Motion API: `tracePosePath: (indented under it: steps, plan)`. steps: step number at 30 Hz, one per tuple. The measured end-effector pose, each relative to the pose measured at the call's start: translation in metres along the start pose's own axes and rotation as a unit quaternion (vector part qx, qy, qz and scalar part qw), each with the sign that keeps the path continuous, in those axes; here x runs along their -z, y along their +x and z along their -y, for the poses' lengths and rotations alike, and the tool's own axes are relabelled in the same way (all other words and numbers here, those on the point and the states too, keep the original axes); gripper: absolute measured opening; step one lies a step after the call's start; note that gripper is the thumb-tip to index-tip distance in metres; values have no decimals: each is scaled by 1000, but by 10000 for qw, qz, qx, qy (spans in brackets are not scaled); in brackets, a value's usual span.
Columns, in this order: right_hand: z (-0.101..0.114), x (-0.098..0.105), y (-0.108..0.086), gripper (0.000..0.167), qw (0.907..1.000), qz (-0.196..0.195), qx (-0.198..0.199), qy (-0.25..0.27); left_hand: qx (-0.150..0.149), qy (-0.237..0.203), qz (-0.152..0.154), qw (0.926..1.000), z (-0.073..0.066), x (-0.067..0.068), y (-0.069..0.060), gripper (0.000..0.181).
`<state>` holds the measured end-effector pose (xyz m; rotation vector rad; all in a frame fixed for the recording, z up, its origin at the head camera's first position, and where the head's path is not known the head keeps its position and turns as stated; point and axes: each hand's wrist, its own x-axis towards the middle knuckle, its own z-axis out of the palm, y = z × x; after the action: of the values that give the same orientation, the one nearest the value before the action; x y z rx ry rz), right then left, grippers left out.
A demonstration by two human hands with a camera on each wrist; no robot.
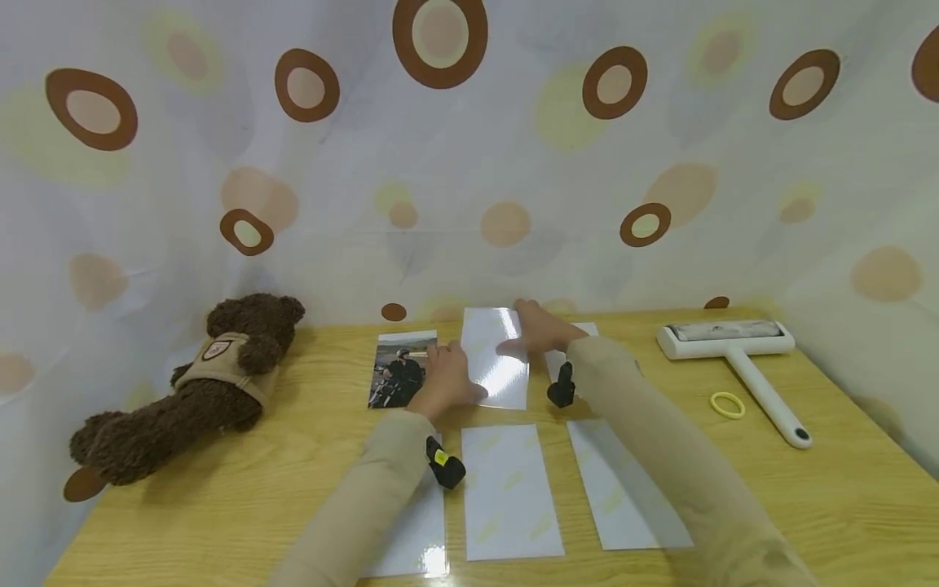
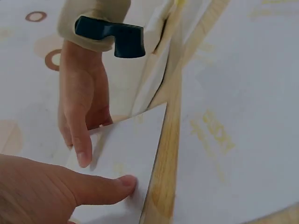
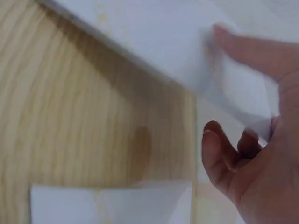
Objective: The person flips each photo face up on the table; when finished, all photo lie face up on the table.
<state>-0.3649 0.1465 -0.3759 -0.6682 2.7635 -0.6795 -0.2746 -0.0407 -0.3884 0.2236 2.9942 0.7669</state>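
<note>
My right hand [image 1: 546,330] pinches a white card [image 1: 493,363] | my left hand [image 1: 449,381] rests its thumb on it, finger grip I cannot tell | photo [image 1: 398,377] just beside

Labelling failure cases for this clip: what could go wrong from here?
1. The lifted white card could bend or slip, since the left hand and right hand hold it only by its sides.
2. The left hand might nudge the face-up photo, whose right edge it overlaps in the head view.
3. The right sleeve may drag the front-right white card, which it partly covers in the head view.
</note>
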Motion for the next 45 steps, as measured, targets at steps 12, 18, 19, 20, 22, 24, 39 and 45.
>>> tracePosePath:
  steps: [12, 18, 19, 20, 22, 24, 39, 45]
  plan:
    - [5, -5, -17, 97, 9904, -650, 1219, 22, -84, -2564, -475, 9654, -4, 5, 1, 29]
    - [17, -1, -17, 65, 9745, -362, 2191, 316, 128, -3046, -236, 9521, -9, 7, -2, 41]
    - [21, 0, -18, 59, 9750, -285, 2180, 319, 149, -3109, -196, 9501, -10, 7, -2, 43]
    - [24, 0, -18, 53, 9762, -230, 2130, 343, 170, -3198, -129, 9472, -11, 8, -2, 45]
    - [30, 0, -18, 42, 9789, -220, 1982, 452, 201, -3362, 5, 9416, -11, 9, -2, 48]
    - [33, 1, -19, 31, 9800, -285, 1881, 591, 143, -3557, 145, 9344, -11, 9, -3, 51]
    - [21, 11, -28, 22, 9824, -269, 1204, 1403, -324, -3970, 645, 9150, -8, 7, -7, 50]
    - [15, 8, -31, 35, 9821, -105, 1275, 1384, -749, -3295, 319, 9406, 1, -4, -2, 42]
